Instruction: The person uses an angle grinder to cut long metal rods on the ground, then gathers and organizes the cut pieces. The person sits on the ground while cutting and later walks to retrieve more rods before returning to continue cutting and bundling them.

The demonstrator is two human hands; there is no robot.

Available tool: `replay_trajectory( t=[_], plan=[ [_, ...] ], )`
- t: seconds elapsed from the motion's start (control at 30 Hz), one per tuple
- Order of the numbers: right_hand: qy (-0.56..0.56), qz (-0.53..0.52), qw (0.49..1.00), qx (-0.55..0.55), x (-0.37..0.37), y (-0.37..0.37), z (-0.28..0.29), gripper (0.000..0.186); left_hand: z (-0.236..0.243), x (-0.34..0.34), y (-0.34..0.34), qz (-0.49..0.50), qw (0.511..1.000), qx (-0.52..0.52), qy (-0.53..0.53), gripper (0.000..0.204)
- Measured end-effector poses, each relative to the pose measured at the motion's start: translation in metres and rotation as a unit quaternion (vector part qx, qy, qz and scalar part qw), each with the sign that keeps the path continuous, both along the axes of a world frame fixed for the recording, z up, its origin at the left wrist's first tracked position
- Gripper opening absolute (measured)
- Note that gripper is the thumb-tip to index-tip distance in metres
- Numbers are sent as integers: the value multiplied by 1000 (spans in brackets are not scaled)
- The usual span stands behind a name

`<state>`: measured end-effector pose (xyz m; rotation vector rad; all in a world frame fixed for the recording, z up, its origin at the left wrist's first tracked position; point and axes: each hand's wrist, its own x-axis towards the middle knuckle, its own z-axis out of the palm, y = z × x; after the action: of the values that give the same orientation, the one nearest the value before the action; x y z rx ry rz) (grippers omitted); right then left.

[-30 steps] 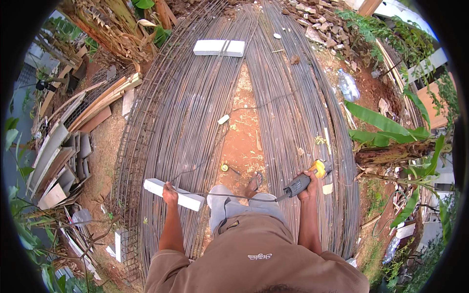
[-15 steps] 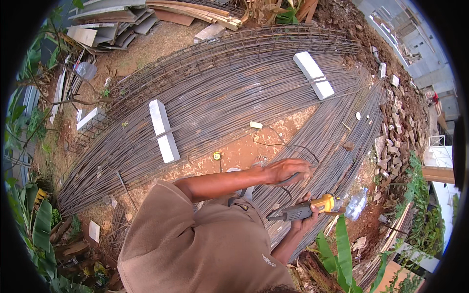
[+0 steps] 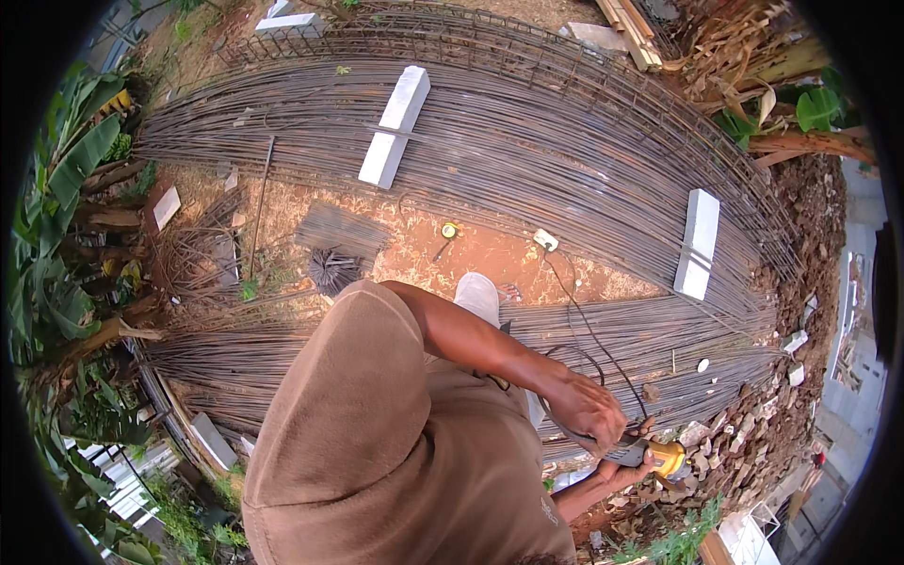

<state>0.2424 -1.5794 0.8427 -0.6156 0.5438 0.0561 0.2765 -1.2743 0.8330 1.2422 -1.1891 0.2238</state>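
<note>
Down at the right of my feed, the right hand (image 3: 625, 475) grasps a yellow-and-grey power tool (image 3: 669, 459)
The left hand (image 3: 586, 412) bends over its grey rear end, and I cannot tell whether it grips; a pale thing (image 3: 568, 480) nearby is too hidden for me to call a container; farther off, a tape measure (image 3: 449, 230) lies on bare soil (image 3: 490, 252), and beyond, a long white block (image 3: 394, 127) rests among steel bars (image 3: 527, 141)

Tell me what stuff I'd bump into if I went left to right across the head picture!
Pale flat slab, lone thin rod, dark bundle, yellow tape measure, small white box with a cord, yellow-and-gray power tool.
</note>
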Motion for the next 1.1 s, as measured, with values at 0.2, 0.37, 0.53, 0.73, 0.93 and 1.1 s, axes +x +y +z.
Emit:
replay_trajectory(
  t=[0.2,0.37,0.53,0.73,0.93,1.1],
  plan=[
    [-19,131,987,-91,99,-4,-3,55,35,-31,-5,132,991,-9,5,10],
    [-58,197,976,-71,164,-64,-35,49,40,-80,-59,198,977,77,24,17],
    [-160,298,941,31,174,-90,17,52,19,-162,-115,318,925,151,142,53],
    [-305,243,909,-145,151,-188,136,58,43,-229,-162,434,842,99,305,61],
    [-393,180,872,-230,103,-247,256,61,13,-232,-165,521,799,107,278,54],
    [-372,169,864,-295,59,-218,272,63,-4,-226,-119,465,814,143,318,29]
  ],
)
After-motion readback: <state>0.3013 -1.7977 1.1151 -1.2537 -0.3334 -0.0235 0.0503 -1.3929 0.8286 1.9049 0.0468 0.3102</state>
